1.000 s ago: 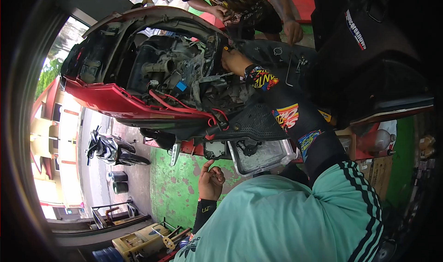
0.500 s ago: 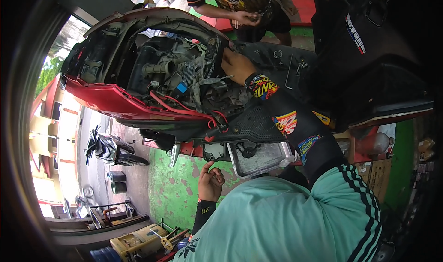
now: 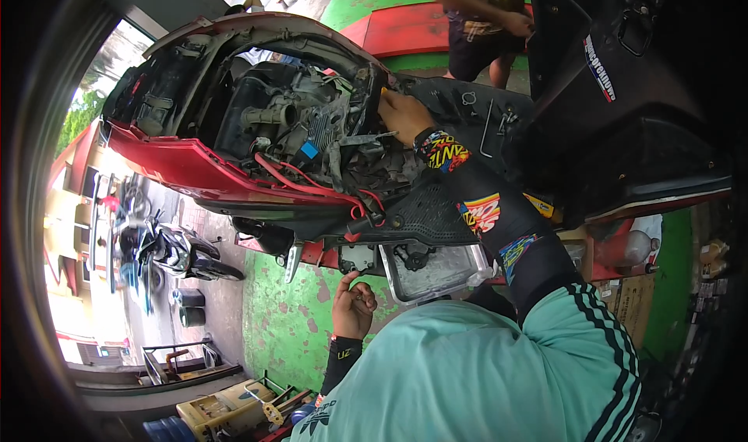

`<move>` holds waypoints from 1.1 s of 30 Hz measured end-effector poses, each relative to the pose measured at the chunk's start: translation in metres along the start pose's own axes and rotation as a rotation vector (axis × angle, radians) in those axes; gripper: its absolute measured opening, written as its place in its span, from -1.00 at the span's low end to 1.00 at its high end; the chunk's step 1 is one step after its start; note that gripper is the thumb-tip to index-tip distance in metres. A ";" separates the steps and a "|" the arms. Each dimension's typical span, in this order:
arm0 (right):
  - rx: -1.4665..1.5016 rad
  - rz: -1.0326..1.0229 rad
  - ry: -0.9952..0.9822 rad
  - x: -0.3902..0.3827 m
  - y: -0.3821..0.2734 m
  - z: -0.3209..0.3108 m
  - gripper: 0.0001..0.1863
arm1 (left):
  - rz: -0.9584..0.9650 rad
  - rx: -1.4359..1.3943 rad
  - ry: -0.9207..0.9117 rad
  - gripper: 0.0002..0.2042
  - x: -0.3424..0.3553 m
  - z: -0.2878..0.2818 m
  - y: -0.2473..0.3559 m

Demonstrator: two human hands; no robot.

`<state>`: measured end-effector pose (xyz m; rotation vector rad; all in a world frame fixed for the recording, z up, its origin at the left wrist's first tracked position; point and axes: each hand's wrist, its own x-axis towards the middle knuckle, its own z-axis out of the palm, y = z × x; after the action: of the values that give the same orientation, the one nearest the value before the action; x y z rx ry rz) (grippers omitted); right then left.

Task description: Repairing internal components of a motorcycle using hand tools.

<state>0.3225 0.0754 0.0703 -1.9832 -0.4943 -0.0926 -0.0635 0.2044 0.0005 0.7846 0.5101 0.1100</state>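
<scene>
A scooter (image 3: 179,162) with red side panels has its body opened, and its engine (image 3: 312,123) lies bare. My right hand (image 3: 407,118) reaches into the front end of the engine opening. Its fingers are bent around a small orange-yellow piece (image 3: 384,91), mostly hidden, whose kind I cannot make out. Beneath the scooter's near side, my left hand (image 3: 353,308) is loosely curled with the index finger raised, and nothing shows in it. That fingertip is close to a flat metal part (image 3: 358,259). Beside it stands a metal tray (image 3: 433,292) with a dark round part (image 3: 414,253) inside.
Bolts (image 3: 508,121), a hex key (image 3: 487,130) and a ring-shaped gasket (image 3: 468,98) lie on the footboard. Red hoses (image 3: 300,181) cross the engine's near side. Another person (image 3: 479,21) stands beyond the scooter. Further left are parked motorcycles (image 3: 187,251).
The other person has moved to the right. On the street at the left, a blurred rider has come into view. My right hand has shifted slightly, and the orange-yellow piece now shows at its fingers.
</scene>
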 end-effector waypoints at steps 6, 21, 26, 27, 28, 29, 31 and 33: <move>-0.257 -0.224 -0.161 -0.004 0.011 -0.001 -0.56 | -0.009 -0.013 0.009 -0.59 -0.001 -0.001 -0.002; -0.444 -0.264 -0.196 -0.001 -0.008 -0.026 -0.65 | -0.005 -0.016 -0.010 -0.59 0.002 -0.003 0.000; -0.342 -0.219 -0.089 -0.003 -0.017 -0.027 -0.64 | -0.001 -0.009 0.006 -0.59 0.004 -0.002 -0.001; -0.370 -0.231 -0.131 -0.005 -0.016 -0.024 -0.63 | -0.002 -0.004 0.002 -0.59 0.004 -0.002 0.000; -0.397 -0.243 -0.172 -0.006 -0.014 -0.022 -0.63 | -0.003 -0.003 0.000 -0.59 0.004 -0.001 0.000; -0.399 -0.242 -0.170 -0.004 -0.012 -0.023 -0.63 | -0.004 -0.007 -0.008 -0.59 0.005 -0.001 0.001; -0.435 -0.256 -0.212 0.000 -0.011 -0.026 -0.64 | -0.003 -0.017 -0.015 -0.59 0.006 -0.001 0.001; -0.425 -0.247 -0.168 -0.002 -0.015 -0.022 -0.65 | -0.001 0.015 -0.012 -0.62 0.007 -0.001 0.003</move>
<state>0.3187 0.0610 0.0927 -2.3460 -0.8875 -0.2002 -0.0576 0.2095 -0.0006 0.7988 0.5009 0.1007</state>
